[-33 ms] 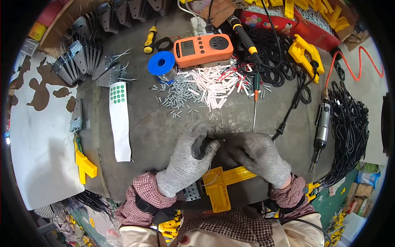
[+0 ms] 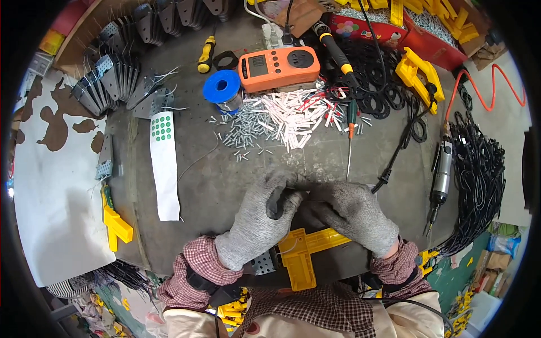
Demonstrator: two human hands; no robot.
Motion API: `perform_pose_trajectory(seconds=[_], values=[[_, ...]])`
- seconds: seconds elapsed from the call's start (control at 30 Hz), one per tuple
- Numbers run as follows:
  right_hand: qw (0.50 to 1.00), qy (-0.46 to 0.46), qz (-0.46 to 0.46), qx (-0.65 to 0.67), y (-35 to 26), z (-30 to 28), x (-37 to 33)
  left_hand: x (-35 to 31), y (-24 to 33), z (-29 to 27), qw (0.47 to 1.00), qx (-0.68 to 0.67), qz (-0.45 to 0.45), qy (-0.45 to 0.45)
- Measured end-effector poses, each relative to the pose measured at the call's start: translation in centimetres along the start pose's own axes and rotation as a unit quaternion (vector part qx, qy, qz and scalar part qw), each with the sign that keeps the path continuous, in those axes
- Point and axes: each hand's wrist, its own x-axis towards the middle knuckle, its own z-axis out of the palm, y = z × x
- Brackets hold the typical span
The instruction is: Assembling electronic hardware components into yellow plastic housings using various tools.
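Observation:
My left hand (image 2: 265, 217), in a grey knit glove, is closed in a pinch above the near middle of the bench. My right hand (image 2: 358, 214), gloved the same way, has its fingers bent together close to the left fingertips. Whatever lies between the fingertips is too dark and small to make out. Just under the hands is a yellow plastic casing (image 2: 298, 262) with a long arm and a thin pale wire at its left. A perforated metal plate (image 2: 263, 263) sits beside it, partly covered by my left wrist. Beyond the right hand lies a thin screwdriver (image 2: 350, 132).
Screws (image 2: 248, 127) and pale sleeves (image 2: 287, 115) lie heaped before an orange meter (image 2: 279, 67) and a blue solder spool (image 2: 221, 89). A sticker strip (image 2: 165, 169) rests at left. On the right are a power driver (image 2: 442, 174), black cables (image 2: 479, 174) and yellow housings (image 2: 417, 79).

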Motion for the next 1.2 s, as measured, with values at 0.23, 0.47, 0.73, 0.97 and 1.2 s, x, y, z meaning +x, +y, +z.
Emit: perform_pose_trajectory(seconds=[0.23,0.47,0.73,0.97,1.2], values=[[0.98,0.073,0.125,0.136,-1.4,-0.8,0.5,-0.3,-0.3,0.0,0.997,0.07,0.012,0.004],[0.952,0.048,0.215,0.212,-0.8,-0.2,-0.1,0.2,1.6,-0.8,0.99,-0.102,-0.072,-0.06],[0.933,0.087,0.174,0.301,-0.8,0.9,0.1,1.0,2.7,-0.5,0.956,-0.235,-0.166,-0.062],[0.939,0.112,0.139,0.293,-0.6,0.9,-0.1,0.5,1.4,-0.4,0.983,-0.17,-0.06,-0.01],[0.95,0.087,0.146,0.262,-0.7,0.4,-0.1,0.4,2.6,-0.3,0.985,-0.156,-0.073,-0.014]])
